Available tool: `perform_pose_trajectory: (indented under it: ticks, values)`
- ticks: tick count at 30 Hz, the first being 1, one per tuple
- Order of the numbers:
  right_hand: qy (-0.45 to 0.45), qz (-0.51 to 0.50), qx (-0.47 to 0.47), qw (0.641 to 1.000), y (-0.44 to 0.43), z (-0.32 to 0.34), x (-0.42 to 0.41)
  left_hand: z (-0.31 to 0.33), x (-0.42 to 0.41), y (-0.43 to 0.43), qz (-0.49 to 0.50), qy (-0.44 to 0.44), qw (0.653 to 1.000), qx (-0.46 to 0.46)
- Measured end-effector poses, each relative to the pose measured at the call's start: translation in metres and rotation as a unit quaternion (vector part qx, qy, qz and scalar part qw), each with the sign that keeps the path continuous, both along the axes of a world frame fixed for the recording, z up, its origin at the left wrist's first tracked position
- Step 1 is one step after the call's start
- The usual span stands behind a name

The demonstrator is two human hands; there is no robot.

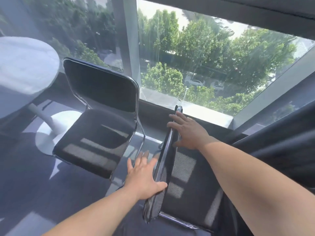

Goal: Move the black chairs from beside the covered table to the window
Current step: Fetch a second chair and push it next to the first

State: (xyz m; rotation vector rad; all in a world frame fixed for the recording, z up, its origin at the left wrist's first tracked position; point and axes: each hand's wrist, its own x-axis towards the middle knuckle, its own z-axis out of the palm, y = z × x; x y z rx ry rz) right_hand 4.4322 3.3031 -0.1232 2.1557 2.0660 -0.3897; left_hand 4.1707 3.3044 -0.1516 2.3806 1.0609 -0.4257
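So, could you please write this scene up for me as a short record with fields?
window: straight ahead, trees and parked cars outside
near chair: black mesh, by the window, backrest seen edge-on, both hands on it
far chair: black, left of the near chair, untouched, backrest towards the window
white round table: left of the far chair
left hand: fingers spread, thumb against the backrest edge
right hand: fingers laid flat over the backrest's top rail

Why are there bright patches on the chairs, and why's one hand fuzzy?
Head view: sunlight through the large glass window lands in patches on the black mesh chair seat; the left hand looks blurred near its fingers.
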Motion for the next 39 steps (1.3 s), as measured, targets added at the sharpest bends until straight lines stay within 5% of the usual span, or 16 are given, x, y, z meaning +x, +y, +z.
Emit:
perform_pose_trajectory:
  ticks: [14, 22, 27, 39]
  values:
    - [0.003, -0.238, -0.001, 0.971, 0.014, 0.001, 0.036, 0.011, 0.062, 0.117, -0.166, 0.016, 0.975, 0.149]
    - [-0.048, -0.355, -0.011, 0.934, 0.026, -0.004, 0.061, 0.012, 0.098, 0.141, -0.182, -0.070, 0.946, 0.261]
    - [-0.092, -0.346, -0.016, 0.934, 0.021, -0.007, 0.070, -0.001, 0.112, 0.114, -0.121, -0.077, 0.958, 0.246]
    - [-0.091, -0.443, -0.049, 0.891, -0.007, 0.005, 0.088, 0.000, 0.162, 0.163, -0.234, -0.112, 0.948, 0.185]
